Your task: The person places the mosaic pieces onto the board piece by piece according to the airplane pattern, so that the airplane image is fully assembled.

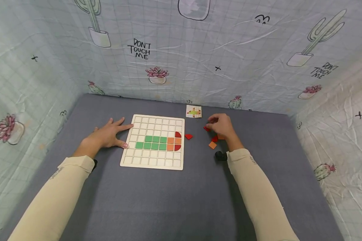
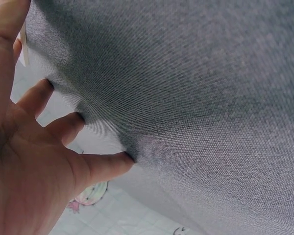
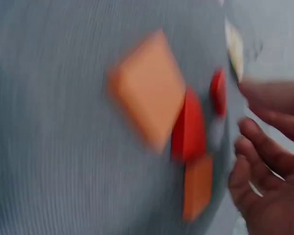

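Observation:
A pale grid board (image 1: 152, 162) lies on the table, with green square tiles (image 1: 155, 142), orange tiles (image 1: 170, 144) and red rounded tiles (image 1: 177, 147) in its cells. My left hand (image 1: 104, 135) is spread at the board's left side; its thumb and index finger touch the edge, and other fingertips press on the cloth in the left wrist view. My right hand (image 1: 221, 125) hovers by a loose red tile (image 3: 218, 93) right of the board, fingers slightly bent. The blurred right wrist view shows a gap between that tile and the fingers.
Near the right hand lie a loose orange tile (image 1: 212, 145), another red tile (image 3: 188, 127) and a second orange tile (image 3: 198, 188). One red tile (image 1: 188, 136) lies beside the board. A small pattern card (image 1: 193, 111) is behind. Printed cloth (image 1: 181, 50) walls surround the grey table (image 1: 157, 204).

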### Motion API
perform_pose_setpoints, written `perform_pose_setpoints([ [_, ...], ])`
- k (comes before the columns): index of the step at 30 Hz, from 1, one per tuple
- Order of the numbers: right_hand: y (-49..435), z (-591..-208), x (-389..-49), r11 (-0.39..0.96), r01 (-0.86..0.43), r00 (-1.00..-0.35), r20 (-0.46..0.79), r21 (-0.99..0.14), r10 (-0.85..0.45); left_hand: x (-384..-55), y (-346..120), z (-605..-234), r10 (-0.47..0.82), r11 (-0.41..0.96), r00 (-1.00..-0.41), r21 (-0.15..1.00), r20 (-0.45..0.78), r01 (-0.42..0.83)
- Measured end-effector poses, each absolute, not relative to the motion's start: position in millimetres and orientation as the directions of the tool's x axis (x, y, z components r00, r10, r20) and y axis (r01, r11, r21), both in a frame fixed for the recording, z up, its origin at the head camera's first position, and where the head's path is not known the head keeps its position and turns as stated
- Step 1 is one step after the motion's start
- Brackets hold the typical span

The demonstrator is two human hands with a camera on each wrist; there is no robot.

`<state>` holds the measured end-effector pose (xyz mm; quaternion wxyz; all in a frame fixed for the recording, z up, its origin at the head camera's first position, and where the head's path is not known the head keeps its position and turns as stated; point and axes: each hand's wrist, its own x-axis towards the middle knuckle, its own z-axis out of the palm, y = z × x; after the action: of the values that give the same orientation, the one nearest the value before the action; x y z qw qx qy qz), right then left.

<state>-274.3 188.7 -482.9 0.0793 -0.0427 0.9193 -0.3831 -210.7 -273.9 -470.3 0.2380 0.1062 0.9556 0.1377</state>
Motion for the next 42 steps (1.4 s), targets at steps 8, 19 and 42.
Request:
perform_pose_setpoints([
  [8,213.3,-495.7,-279.6,0.701,0.053,-0.947,-0.259,-0.712,-0.192,-211.6,-276.1,-471.9,0.267,0.937,-0.862,0.323,-0.431,0.129],
  [19,206.2,-497.5,-277.9,0.763,0.029,-0.956,-0.241,-0.646,-0.168,-212.2,-276.0,-473.1,0.261,0.939,-0.861,0.321,-0.436,0.122],
  [42,188.2,-477.2,-270.7,0.768,-0.188,-0.931,-0.137,-0.612,-0.337,-212.1,-275.2,-470.3,0.266,0.935,-0.856,0.334,-0.442,0.118],
])
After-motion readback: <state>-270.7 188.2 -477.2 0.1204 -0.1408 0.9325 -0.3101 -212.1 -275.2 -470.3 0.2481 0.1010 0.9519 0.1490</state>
